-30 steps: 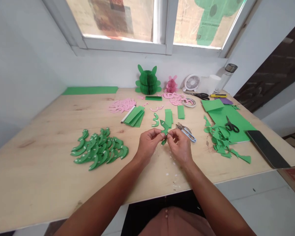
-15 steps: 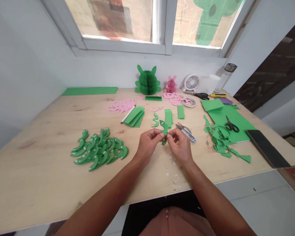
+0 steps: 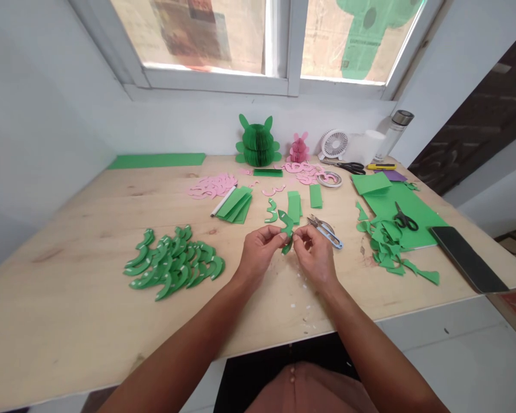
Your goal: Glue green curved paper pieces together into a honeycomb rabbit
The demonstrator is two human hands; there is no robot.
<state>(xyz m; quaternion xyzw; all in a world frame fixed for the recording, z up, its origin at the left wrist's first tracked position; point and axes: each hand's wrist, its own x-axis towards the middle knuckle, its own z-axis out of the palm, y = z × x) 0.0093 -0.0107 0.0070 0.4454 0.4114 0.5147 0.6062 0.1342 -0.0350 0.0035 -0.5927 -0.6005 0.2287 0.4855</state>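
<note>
The wooden worktop [image 3: 90, 338] carries everything here. Its front edge runs below the 2 hands and its back edge meets the wall. Near its right edge lies a green sheet [image 3: 421, 212], and toward its left front corner a pile of green curved pieces [image 3: 176, 261] spreads out. The phone [image 3: 468, 261] sits at the right front corner, close to the edge. The left hand [image 3: 260, 246] and right hand [image 3: 316, 252] meet near the middle of the front edge. Between the right hand and the phone are green scraps [image 3: 387, 244]; the snips [image 3: 329, 232] lie just beyond that hand, so its side is tighter. Bare wood between the left hand and the pile gives more room.

The wavy green piece [image 3: 285, 219] is held just above the worktop. The left thumb and forefinger pinch its left side; the right fingertips, set narrowly together, appear to pinch its right edge. It should be light, bendy and easily creased or torn, best taken by its broad curves. White bits [image 3: 293, 305] lie toward the front edge.
</note>
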